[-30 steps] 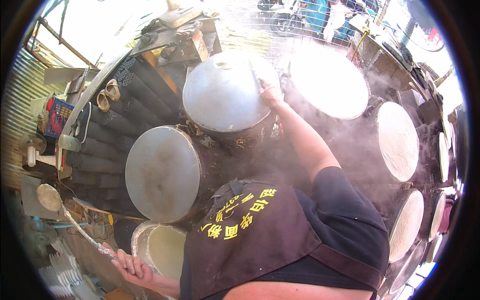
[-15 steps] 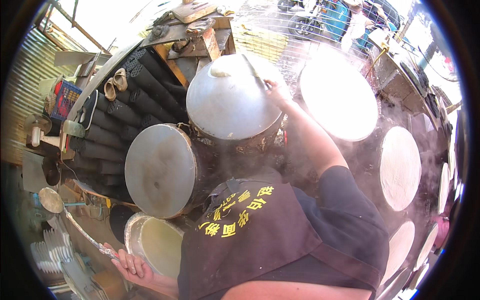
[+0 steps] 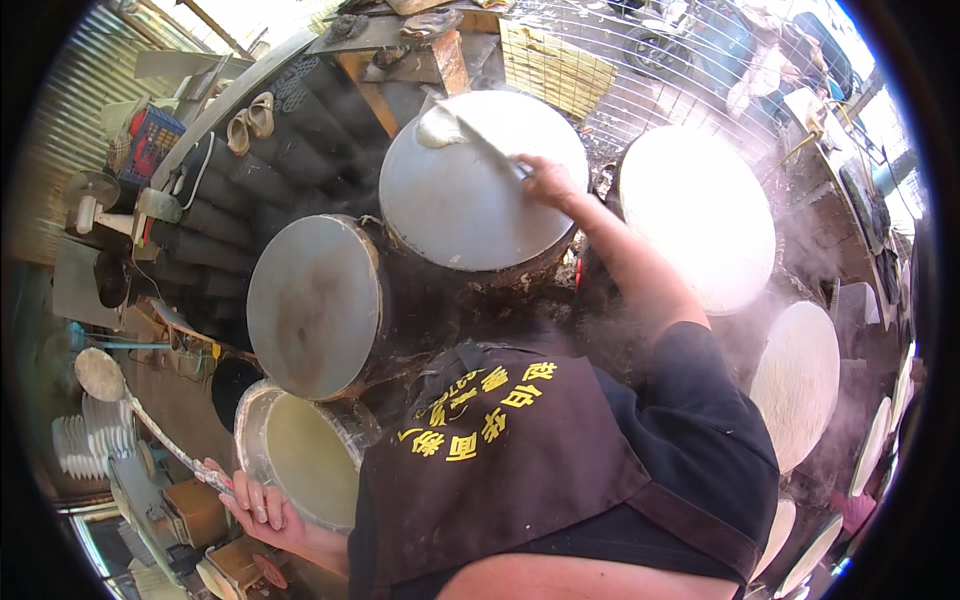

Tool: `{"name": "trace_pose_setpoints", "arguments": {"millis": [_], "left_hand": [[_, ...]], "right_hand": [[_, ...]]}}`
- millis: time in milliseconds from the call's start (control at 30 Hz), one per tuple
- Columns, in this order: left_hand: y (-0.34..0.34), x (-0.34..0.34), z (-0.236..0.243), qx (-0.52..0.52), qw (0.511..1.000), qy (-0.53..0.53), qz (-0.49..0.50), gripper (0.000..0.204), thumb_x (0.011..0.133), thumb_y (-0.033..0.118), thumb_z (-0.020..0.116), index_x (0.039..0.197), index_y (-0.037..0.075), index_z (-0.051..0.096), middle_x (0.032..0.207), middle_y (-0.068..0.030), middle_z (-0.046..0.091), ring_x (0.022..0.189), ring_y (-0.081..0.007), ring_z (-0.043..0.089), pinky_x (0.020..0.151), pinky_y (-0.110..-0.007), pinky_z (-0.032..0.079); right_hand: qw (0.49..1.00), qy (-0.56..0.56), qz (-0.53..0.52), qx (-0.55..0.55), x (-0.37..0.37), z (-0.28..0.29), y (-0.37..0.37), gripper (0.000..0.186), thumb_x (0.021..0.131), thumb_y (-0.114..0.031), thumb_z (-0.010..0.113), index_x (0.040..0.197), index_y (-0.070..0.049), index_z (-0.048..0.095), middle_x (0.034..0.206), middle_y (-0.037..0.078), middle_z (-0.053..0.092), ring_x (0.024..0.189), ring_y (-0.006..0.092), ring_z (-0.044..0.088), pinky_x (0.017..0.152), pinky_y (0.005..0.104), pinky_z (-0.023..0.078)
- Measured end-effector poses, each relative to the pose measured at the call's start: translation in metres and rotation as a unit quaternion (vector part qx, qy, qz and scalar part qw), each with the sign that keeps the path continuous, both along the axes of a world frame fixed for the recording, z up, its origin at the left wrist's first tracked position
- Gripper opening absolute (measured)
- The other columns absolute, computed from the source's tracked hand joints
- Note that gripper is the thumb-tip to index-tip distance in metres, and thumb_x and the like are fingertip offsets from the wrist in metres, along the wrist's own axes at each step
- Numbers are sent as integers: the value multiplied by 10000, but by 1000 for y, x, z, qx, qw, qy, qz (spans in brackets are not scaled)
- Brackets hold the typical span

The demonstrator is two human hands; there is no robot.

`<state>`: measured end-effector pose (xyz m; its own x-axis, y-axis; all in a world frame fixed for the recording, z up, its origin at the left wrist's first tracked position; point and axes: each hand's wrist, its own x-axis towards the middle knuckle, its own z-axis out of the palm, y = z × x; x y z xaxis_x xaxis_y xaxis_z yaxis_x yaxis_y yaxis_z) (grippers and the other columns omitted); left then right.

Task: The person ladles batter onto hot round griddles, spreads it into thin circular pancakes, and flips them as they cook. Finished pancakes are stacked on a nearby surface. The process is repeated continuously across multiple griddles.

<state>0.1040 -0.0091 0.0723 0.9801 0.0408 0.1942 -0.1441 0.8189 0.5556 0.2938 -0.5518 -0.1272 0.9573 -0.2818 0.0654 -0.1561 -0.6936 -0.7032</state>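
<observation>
My right hand is closed on the handle of a long flat scraper. Its blade lies over the round grey griddle in front of me, its far end beside a pale blob of batter near the far left edge. Low on the left, my left hand grips a long-handled ladle, crusted with batter and held out to the left. Close to that hand stands a round tub of pale yellowish batter.
A second griddle with a brownish stain sits left of the first. To the right are a bright white-coated griddle and a pale round one, with steam around them. Stacked dark coal briquettes and tan shoes lie at left.
The scraper blade has swung left across the griddle, bringing its far end to the batter blob. The ladle stays in my left hand. The whole view has shifted slightly.
</observation>
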Motion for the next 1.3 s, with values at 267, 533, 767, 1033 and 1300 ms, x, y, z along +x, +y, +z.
{"name": "trace_pose_setpoints", "arguments": {"millis": [267, 533, 767, 1033, 1300], "left_hand": [[-12, -4, 2, 12, 1000, 6, 28, 536, 1020, 170, 406, 1483, 69, 154, 820, -46, 369, 547, -75, 374, 359, -196, 354], [-9, -10, -1, 12, 1000, -8, 8, 522, 1023, 161, 393, 1476, 58, 156, 819, -44, 368, 555, -76, 376, 368, -191, 357], [-10, -12, -2, 6, 1000, 10, 19, 518, 1020, 153, 395, 1471, 54, 161, 791, -35, 363, 530, -69, 363, 345, -184, 345], [-11, -24, -3, -2, 999, 21, 37, 516, 1019, 154, 402, 1468, 58, 166, 773, -27, 357, 515, -60, 353, 330, -178, 341], [-13, -40, -2, 1, 997, 38, 65, 519, 1018, 154, 403, 1469, 63, 160, 761, -27, 359, 501, -61, 347, 316, -174, 336]], "right_hand": [[997, 65, -40, 30, 6, 16, -43, 526, 782, -34, 510, 1275, -201, 587, 1129, 155, 658, 995, 268, 650, 885, 367, 516], [986, 78, 146, 22, -17, 43, -17, 526, 781, -19, 542, 1268, -209, 603, 995, 144, 693, 894, 244, 662, 833, 375, 522], [994, 7, 82, -74, 26, 6, -39, 429, 792, -31, 548, 1178, -189, 650, 983, 157, 643, 951, 295, 615, 855, 405, 486], [992, -46, 117, -26, 32, -21, -63, 388, 767, 37, 572, 1124, -87, 663, 1062, 120, 660, 1014, 271, 543, 909, 398, 463], [964, 10, 263, -27, 18, 12, -37, 387, 774, 26, 601, 1134, -104, 655, 1067, 91, 626, 1045, 252, 562, 902, 375, 483]]}}
